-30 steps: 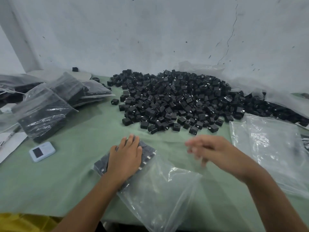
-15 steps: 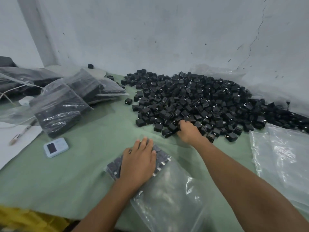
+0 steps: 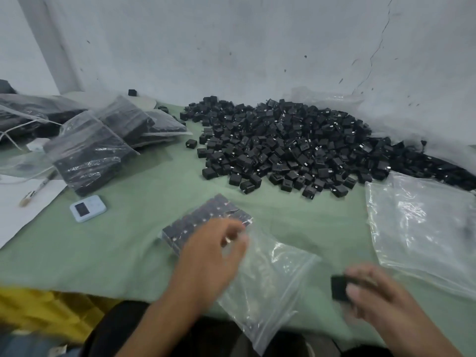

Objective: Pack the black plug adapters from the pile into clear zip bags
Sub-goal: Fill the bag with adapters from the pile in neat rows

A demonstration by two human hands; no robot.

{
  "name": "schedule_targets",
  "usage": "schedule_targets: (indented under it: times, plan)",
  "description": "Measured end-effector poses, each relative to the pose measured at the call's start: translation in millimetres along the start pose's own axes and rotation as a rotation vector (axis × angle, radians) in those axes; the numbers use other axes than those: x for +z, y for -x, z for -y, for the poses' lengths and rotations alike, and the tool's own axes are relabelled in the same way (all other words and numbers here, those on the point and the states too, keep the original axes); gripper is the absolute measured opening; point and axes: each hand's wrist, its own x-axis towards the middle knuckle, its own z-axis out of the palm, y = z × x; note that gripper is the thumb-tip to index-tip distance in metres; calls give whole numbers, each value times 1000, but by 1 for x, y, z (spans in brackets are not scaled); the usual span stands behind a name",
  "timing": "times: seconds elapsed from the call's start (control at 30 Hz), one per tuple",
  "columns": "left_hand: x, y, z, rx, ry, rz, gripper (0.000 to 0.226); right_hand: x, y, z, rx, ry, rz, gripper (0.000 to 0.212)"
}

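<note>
A big pile of black plug adapters lies on the green table against the wall. In front of me a clear zip bag lies flat, with rows of adapters packed in its far end. My left hand is over the bag just behind those rows, blurred, its fingers curled and pinching the film. My right hand is near the table's front edge, to the right of the bag. It holds one black adapter between thumb and fingers.
Filled bags of adapters are stacked at the left. Empty clear bags lie at the right. A small white and blue device, a pen and white paper sit at the left. Something yellow is below the table edge.
My right hand reached into the pile and came back to the front edge with one adapter. My left hand lifted off the packed rows and slid back along the bag, curling its fingers.
</note>
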Motion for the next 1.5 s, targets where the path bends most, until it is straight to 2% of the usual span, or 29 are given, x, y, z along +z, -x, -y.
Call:
schedule_targets:
  times: [0.03,0.1,0.17,0.2,0.27,0.33,0.4,0.5,0.7,0.8,0.83,0.9,1.0,1.07,1.2,1.37,1.43,1.5]
  plan:
    - [3,29,-11,9,18,70,25,6,10,-10,41,65,26,17]
    - [17,77,-23,47,-134,143,49,19,21,-29,125,47,48,21]
    - [34,105,-31,99,-284,169,65,37,22,-41,165,15,54,29]
    - [40,110,-32,116,-328,124,69,48,21,-44,167,-5,56,33]
    - [49,112,-32,156,-342,-16,48,64,11,-47,174,-96,22,35]
    - [48,112,-31,131,-269,-82,28,79,0,-46,149,-148,24,31]
    - [50,111,-27,94,-265,-52,30,90,-10,-50,114,-149,20,27]
    - [53,111,-22,42,-329,44,46,95,-20,-57,80,-148,-46,25]
    - [60,112,-20,97,-211,-159,11,98,-38,-62,136,-280,32,30]
    - [62,114,-20,154,-148,-244,10,116,-56,-50,167,-332,128,29]
    - [63,114,-19,173,-131,-269,10,124,-64,-47,172,-286,148,26]
    - [64,113,-19,204,-99,-316,9,137,-83,-43,129,-18,153,24]
    - [68,112,-17,239,-48,-381,8,151,-101,-36,16,396,302,36]
    - [71,112,-14,276,-24,-396,7,158,-100,-35,-62,535,336,35]
    - [74,114,-7,287,17,-364,8,163,-89,-43,-206,477,312,25]
    - [55,115,2,254,80,-230,5,159,-91,-47,-153,376,368,32]
    - [38,109,15,186,70,-243,10,161,-86,-48,-160,282,341,32]
    - [17,98,32,34,65,-293,10,161,-79,-46,-258,290,284,13]
